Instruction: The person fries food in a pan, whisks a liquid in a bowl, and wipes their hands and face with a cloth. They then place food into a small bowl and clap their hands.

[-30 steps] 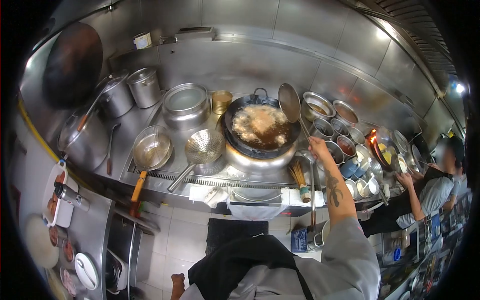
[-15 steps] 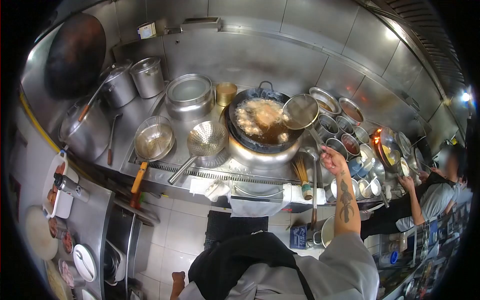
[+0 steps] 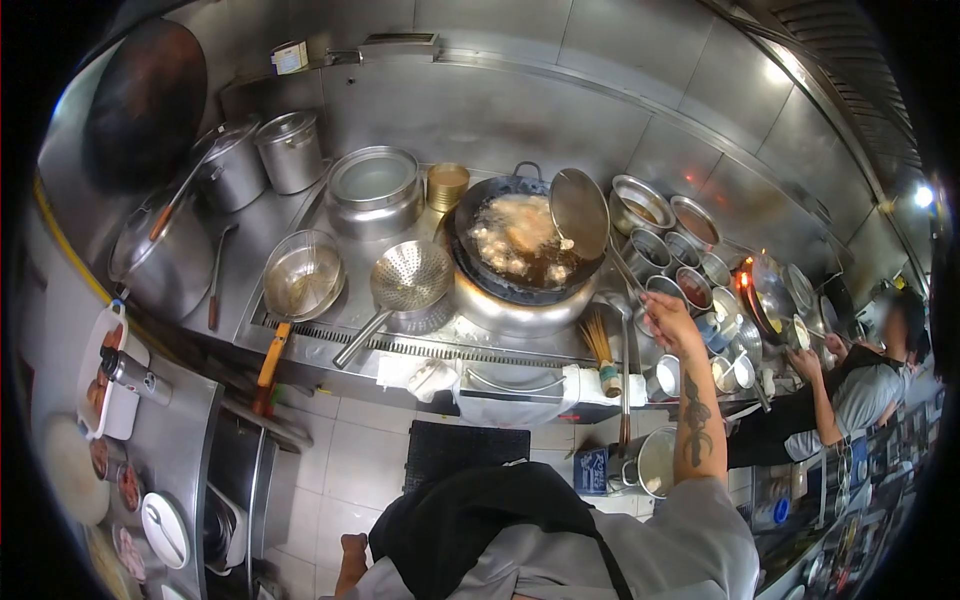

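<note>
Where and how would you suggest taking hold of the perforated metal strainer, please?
I'd grip its handle near the free end, coming from the front of the counter: the long, straight handle slants that way from the round, perforated bowl.

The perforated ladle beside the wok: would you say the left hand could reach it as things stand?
Probably yes: the perforated ladle has its handle slanting to the near side, uncovered, and the left hand hangs low, seemingly empty.
</note>
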Demonstrator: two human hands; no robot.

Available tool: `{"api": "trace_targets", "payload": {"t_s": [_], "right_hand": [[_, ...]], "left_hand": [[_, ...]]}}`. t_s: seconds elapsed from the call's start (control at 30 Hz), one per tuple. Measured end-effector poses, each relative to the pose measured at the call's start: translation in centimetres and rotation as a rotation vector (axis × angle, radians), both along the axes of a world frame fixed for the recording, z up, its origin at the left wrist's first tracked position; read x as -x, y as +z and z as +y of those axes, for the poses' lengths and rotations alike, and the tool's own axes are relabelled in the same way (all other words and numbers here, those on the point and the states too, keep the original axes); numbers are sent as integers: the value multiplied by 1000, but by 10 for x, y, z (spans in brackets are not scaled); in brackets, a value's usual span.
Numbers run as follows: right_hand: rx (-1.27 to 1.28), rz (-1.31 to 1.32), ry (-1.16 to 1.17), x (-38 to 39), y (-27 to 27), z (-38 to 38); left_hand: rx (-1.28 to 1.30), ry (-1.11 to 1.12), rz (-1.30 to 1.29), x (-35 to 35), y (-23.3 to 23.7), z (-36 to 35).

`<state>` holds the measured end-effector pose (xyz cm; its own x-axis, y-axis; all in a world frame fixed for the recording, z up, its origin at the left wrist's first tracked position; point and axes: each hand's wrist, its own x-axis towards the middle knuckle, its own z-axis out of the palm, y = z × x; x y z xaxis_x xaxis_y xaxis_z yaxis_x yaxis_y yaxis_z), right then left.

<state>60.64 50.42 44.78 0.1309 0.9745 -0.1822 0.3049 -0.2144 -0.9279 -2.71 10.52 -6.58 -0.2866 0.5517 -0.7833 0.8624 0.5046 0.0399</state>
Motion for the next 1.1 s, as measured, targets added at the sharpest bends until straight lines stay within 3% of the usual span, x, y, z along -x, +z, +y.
{"api": "trace_targets", "payload": {"t_s": [0.43, 0.53, 0.63, 0.73, 0.77, 0.87, 1.1], "right_hand": [[-79, -280, 19, 41, -21, 51], [-120, -397, 37, 42, -26, 56], [-214, -458, 112, 37, -27, 61], [-437, -656, 210, 34, -35, 78], [-530, -746, 246, 34, -39, 83], [-435, -833, 199, 46, -44, 91], [-342, -767, 203, 46, -52, 103]], "left_hand": [[-14, -196, 61, 7, -13, -2], [37, 675, -99, -7, -2, -3], [-30, 815, -115, -10, -2, -8], [56, -58, 3, 0, -2, -2], [29, -99, 16, 0, -1, 0], [-29, -164, 34, 6, -12, 2], [-15, 186, -66, 4, -9, 2]]}}
